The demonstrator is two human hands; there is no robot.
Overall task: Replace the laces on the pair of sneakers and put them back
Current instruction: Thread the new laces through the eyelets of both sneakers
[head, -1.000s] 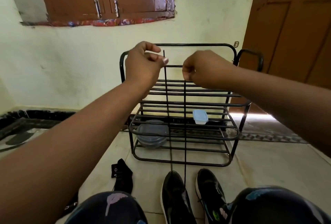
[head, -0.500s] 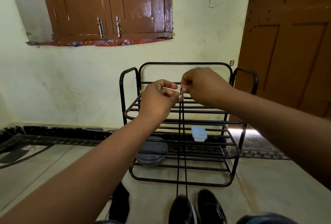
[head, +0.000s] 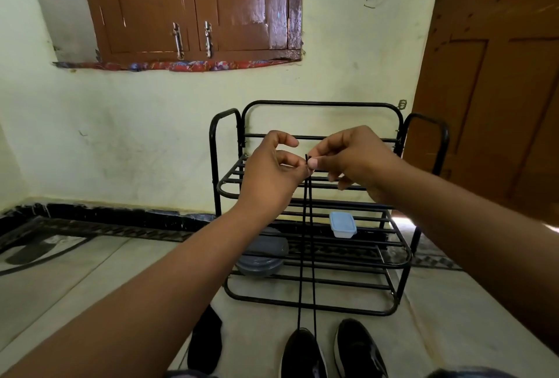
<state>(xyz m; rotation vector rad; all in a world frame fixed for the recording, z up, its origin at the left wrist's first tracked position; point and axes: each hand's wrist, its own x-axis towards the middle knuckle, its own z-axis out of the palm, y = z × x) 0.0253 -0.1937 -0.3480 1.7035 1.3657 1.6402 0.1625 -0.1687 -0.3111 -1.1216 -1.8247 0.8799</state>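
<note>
A brown wooden door [head: 496,81] occupies the right edge of the view, and closed brown window shutters [head: 193,5] sit in the yellow wall above. A black metal shoe rack [head: 317,226] stands on the floor against that wall. On its lower shelves rest a grey lidded container [head: 261,256] at left and a small blue-lidded box [head: 342,224] at right.

Two black sneakers stand side by side on the floor in front of the rack: the left sneaker [head: 302,353] and the right sneaker [head: 360,350]. A black sock [head: 205,341] lies on the floor to their left.

A black lace [head: 307,241] rises from the left sneaker in two taut, near-parallel strands. The left hand [head: 269,178] and the right hand [head: 351,159] meet above the rack's top shelf. Each pinches the lace ends between thumb and fingertips, held together; the remaining fingers are loosely curled.
</note>
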